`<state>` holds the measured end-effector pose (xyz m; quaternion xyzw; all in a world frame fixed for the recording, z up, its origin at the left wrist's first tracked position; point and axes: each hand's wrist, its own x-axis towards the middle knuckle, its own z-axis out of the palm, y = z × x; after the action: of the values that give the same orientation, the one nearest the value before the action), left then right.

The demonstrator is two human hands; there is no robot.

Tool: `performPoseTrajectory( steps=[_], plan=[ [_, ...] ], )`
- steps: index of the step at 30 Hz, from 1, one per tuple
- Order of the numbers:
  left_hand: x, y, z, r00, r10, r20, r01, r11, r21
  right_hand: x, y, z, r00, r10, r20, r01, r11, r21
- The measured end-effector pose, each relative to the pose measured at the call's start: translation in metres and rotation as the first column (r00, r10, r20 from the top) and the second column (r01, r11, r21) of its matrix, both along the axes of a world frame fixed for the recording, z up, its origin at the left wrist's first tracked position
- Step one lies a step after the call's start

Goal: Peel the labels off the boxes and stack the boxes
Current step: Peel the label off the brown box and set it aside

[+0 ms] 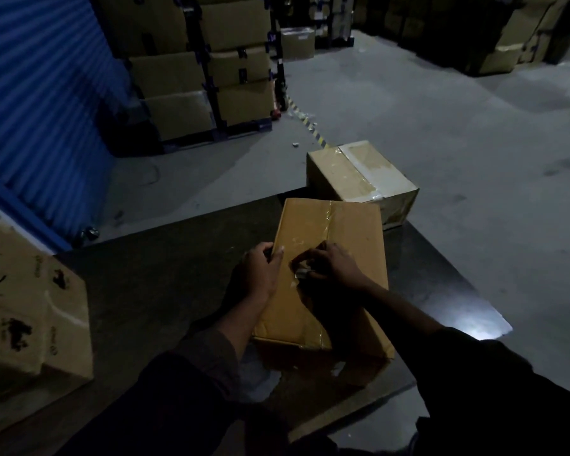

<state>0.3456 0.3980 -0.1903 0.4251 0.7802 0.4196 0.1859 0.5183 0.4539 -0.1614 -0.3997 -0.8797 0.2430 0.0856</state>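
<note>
Left carton (30,311) cropped by frame
</note>
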Motion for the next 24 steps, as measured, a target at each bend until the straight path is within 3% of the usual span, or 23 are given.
performPoseTrajectory(
  steps=[6, 16, 24],
  plan=[
    [0.0017, -0.0009, 0.004, 0.999, -0.003, 0.053, 0.002, 1.0, 0.02, -0.0006, -0.0013, 0.0015, 1.0, -0.01, -0.025, 0.009, 1.0, -0.017],
    [0.0009, -0.0015, 0.0027, 1.0, 0.003, -0.012, -0.003, 1.0, 0.009, -0.0016, -0.0002, 0.0, 1.0, 0.002, 0.018, -0.002, 1.0, 0.005],
    [0.0016, -0.001, 0.0039, 1.0, -0.005, 0.027, 0.004, 1.0, 0.024, -0.0022, 0.0026, -0.0043, 1.0, 0.002, 0.018, -0.001, 1.0, -0.009]
  ],
)
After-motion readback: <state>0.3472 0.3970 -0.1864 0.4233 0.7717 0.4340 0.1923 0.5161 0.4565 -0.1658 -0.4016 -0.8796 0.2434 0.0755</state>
